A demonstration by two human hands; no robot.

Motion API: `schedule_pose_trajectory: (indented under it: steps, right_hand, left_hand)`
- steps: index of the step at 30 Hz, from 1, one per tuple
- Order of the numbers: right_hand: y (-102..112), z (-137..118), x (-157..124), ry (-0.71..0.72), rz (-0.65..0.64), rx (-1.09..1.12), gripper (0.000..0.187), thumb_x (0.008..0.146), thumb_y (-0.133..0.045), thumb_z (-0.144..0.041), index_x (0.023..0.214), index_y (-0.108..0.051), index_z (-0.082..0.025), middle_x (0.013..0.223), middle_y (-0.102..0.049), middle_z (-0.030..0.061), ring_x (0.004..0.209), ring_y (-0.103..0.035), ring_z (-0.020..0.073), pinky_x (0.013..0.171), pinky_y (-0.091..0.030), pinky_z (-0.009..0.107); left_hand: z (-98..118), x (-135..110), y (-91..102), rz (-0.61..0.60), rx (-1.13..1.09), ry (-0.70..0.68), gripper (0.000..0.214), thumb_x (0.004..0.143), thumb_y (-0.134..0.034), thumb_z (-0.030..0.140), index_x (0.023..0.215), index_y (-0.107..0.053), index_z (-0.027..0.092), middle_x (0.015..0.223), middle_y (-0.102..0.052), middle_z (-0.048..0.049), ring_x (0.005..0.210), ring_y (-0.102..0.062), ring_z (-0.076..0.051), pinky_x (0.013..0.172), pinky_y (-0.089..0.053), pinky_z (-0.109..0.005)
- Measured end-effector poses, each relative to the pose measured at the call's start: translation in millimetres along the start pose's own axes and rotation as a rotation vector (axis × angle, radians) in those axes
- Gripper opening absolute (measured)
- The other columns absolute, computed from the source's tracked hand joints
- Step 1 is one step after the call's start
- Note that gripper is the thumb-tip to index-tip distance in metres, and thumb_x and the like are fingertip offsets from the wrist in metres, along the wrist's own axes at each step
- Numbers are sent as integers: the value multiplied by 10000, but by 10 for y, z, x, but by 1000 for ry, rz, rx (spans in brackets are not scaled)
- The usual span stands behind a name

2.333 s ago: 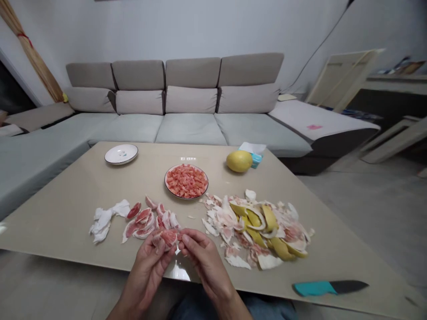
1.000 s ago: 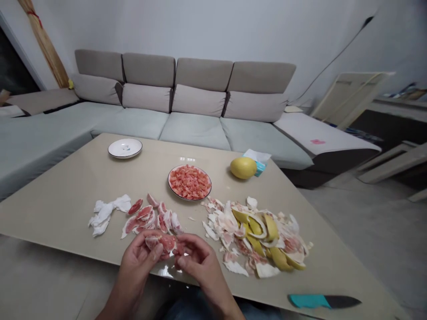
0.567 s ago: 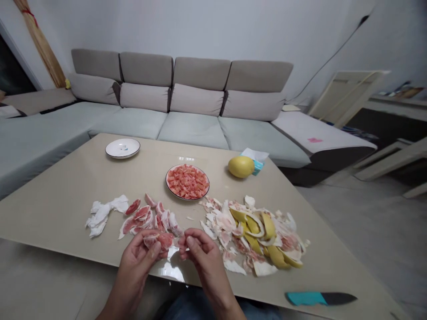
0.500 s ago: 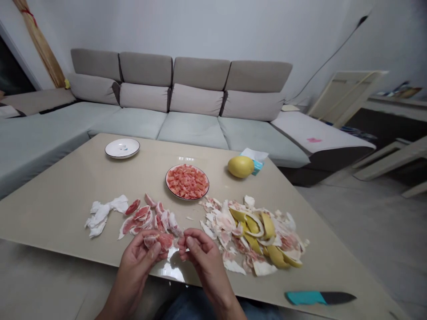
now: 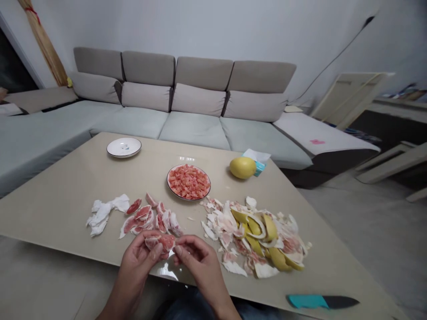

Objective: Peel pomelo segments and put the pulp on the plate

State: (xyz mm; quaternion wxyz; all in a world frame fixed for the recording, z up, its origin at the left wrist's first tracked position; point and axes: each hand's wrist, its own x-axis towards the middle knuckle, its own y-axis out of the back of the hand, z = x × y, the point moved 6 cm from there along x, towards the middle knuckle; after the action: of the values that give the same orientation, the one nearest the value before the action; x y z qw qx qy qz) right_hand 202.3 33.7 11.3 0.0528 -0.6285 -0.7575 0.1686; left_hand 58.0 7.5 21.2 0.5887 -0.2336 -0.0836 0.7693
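Observation:
My left hand [image 5: 135, 262] cradles a peeled pomelo segment [image 5: 158, 242] in its curled fingers. My right hand [image 5: 196, 258] pinches the near end of that segment with its fingertips, and pale membrane shows between the hands. Just beyond them lies a heap of pink pomelo segments [image 5: 148, 218] with white membrane. A white plate [image 5: 173, 194] holds small pieces of pink pulp. To the right is a pile of yellow pomelo peel and white pith [image 5: 253, 240]. A whole yellow pomelo [image 5: 242, 167] sits farther back.
Crumpled white tissue [image 5: 103, 213] lies left of the segments on the beige table [image 5: 50, 209]. A small white plate [image 5: 124, 147] and a tissue pack [image 5: 258, 163] stand at the far side. A knife with a teal handle [image 5: 320, 302] lies near the right edge. A grey sofa [image 5: 190, 93] stands behind.
My right hand has shifted left, closer to my left hand, and its fingers now close on the segment's end. The view has moved slightly.

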Motion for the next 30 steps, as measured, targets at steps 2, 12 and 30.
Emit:
schedule_pose_trajectory:
  steps: [2,12,30]
  right_hand:
    - [-1,30,1,-25,-19,42,282,689,-833,-399,773,-705,-163,630,-647,-4,537,-591,113,553,-496,224]
    - [-13,137,17,-139,0,361,304,631,-876,-350,726,-681,-137,604,-627,-16,467,-479,52,453,-426,157]
    - [54,174,63,-104,84,359,284,619,-885,-317,765,-721,-137,645,-661,-6,499,-521,63,489,-444,166]
  left_hand:
    - [-4,-9,-15,0,6,-9,342,635,-848,342,878,-691,160,850,-756,-84,772,-697,-220,694,-565,-299]
    - [-86,-4,0,-38,-70,71,346,636,-859,313,892,-689,154,842,-743,-64,732,-681,-174,713,-568,-278]
    - [-131,-23,70,48,-101,10,386,611,-876,293,926,-699,158,840,-742,-40,759,-691,-159,735,-583,-250]
